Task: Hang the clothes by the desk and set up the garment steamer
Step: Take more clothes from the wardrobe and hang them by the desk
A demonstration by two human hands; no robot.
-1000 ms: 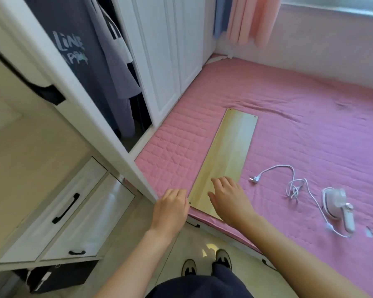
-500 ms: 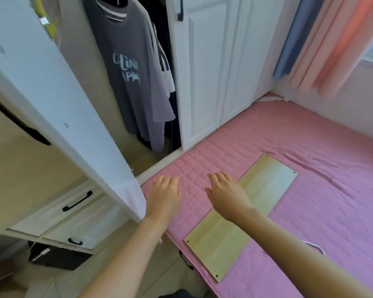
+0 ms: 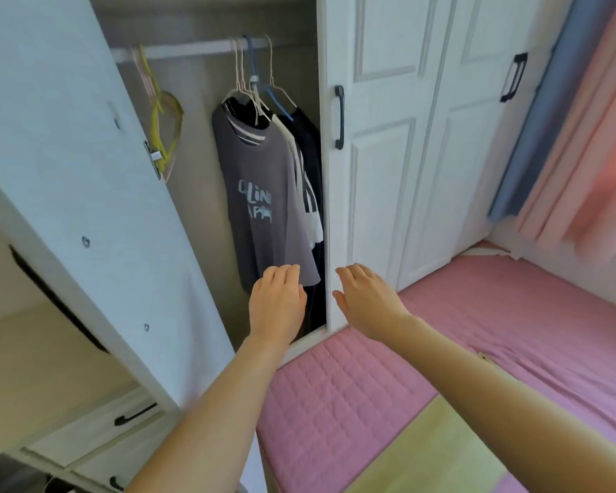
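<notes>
Head view, near to far. A pale wooden board (image 3: 427,453) lies on the pink quilted mattress (image 3: 338,396), below and behind the right forearm. Left hand (image 3: 276,302) and right hand (image 3: 367,298) reach forward side by side, palms down, fingers loosely spread, holding nothing. Just ahead of the left hand's fingertips hangs the hem of a grey printed T-shirt (image 3: 264,197) (foremost of several garments on wire hangers), suspended from a white closet rail (image 3: 189,49). Beyond the right hand stands a closed white panelled wardrobe door (image 3: 374,165). An empty yellow hanger (image 3: 166,126) hangs further left. The steamer is out of view.
</notes>
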